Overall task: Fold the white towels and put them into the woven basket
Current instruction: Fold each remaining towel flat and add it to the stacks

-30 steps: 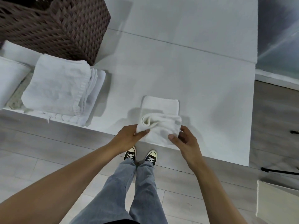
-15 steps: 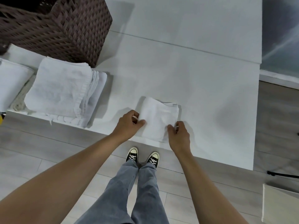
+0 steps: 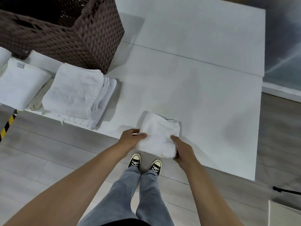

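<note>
My left hand (image 3: 132, 137) grips the folded white towel (image 3: 158, 136) by its left edge | my right hand (image 3: 182, 148) grips its right edge | towel sits at the near edge of the bench (image 3: 203, 95) | woven basket (image 3: 68, 31) far left, inside dark, contents unclear | towel stack (image 3: 76, 93) just near it.

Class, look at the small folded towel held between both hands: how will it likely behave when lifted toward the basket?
The folded towel is soft cloth, so probably floppy and light. Its layered edges may unfold unless the left hand and right hand support both sides.
</note>
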A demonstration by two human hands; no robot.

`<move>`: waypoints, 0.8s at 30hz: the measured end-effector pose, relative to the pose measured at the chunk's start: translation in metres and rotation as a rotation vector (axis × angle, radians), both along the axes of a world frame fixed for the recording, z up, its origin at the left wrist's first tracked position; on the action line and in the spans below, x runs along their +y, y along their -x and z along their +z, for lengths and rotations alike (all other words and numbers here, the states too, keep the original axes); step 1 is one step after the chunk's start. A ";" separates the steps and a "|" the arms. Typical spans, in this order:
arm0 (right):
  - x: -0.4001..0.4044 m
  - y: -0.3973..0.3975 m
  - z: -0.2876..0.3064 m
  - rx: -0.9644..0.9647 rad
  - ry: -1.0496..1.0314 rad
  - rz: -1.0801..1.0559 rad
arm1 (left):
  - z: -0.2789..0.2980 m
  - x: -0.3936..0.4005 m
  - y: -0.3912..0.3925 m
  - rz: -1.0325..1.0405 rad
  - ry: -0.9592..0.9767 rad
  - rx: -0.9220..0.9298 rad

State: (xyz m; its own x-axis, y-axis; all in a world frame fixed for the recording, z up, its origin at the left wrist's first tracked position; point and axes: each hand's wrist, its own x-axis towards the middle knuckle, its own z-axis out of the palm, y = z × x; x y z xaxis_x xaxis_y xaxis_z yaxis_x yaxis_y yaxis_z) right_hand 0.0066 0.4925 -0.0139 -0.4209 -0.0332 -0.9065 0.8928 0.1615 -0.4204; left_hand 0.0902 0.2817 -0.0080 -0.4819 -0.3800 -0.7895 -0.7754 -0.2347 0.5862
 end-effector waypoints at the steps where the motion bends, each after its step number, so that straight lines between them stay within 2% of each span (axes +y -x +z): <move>1: 0.002 -0.002 0.004 -0.039 0.070 -0.017 | 0.005 -0.001 -0.004 0.009 -0.015 0.011; 9: -0.022 -0.014 0.037 0.140 0.208 0.126 | 0.052 -0.013 -0.039 0.098 0.026 0.118; 18: -0.110 -0.023 0.105 0.308 0.358 0.311 | 0.112 -0.071 -0.092 0.268 0.088 0.318; 24: -0.190 -0.057 0.130 0.384 0.388 0.411 | 0.140 -0.140 -0.140 0.312 0.117 0.412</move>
State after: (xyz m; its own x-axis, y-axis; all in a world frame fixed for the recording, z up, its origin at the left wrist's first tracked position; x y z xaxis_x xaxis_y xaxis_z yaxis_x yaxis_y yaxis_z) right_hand 0.0633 0.3027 0.1160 -0.5943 -0.5513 -0.5856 0.5671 0.2291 -0.7912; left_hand 0.2307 0.1417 0.1320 -0.5936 -0.6287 -0.5024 -0.3789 -0.3324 0.8637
